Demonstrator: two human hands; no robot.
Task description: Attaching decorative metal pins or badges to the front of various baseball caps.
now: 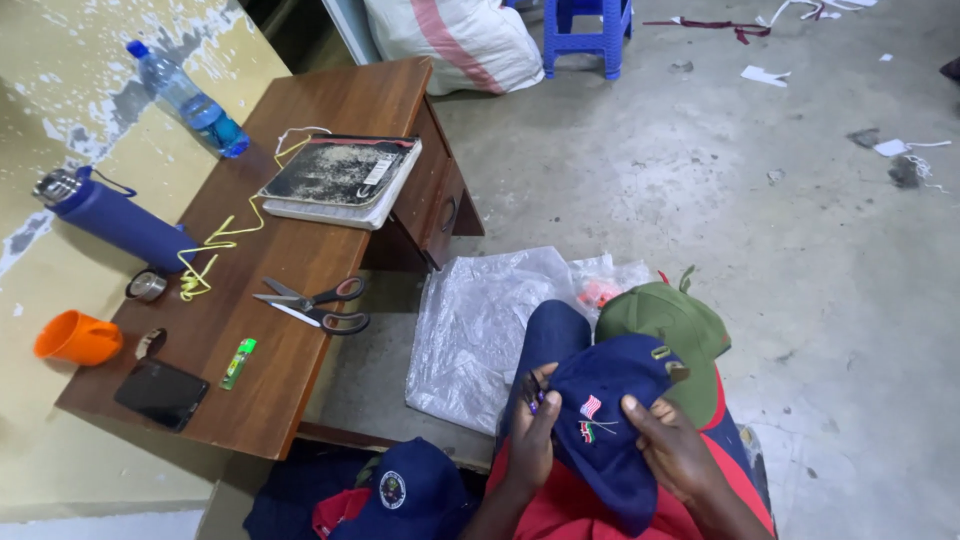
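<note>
The left hand (pixel 533 432) has its fingers curled closed around the edge of a navy cap (pixel 610 420), pinching the fabric along with something small and purplish I can't make out. The right hand (pixel 672 447) grips the same cap from the other side, thumb pressed on the panel just beside two small embroidered flags (pixel 592 418). The cap rests on the person's lap, over a red garment (pixel 570 505).

Just behind the navy cap sits a green cap (pixel 672 320), and beyond that a crumpled clear plastic bag (pixel 480 330) lies on the concrete floor, with something orange-red showing through it. Another navy cap with a round badge (pixel 410 493) lies below and left of the held one.

Left of the navy cap stands a low wooden table (pixel 290 250) carrying scissors (pixel 318 305), a worn notebook (pixel 342 180), a dark phone (pixel 161 393), a green lighter (pixel 238 362), a blue flask (pixel 110 215), a water bottle (pixel 190 100) with some liquid inside, and an orange cup (pixel 78 338) on its side; whether it holds anything I cannot tell.
</note>
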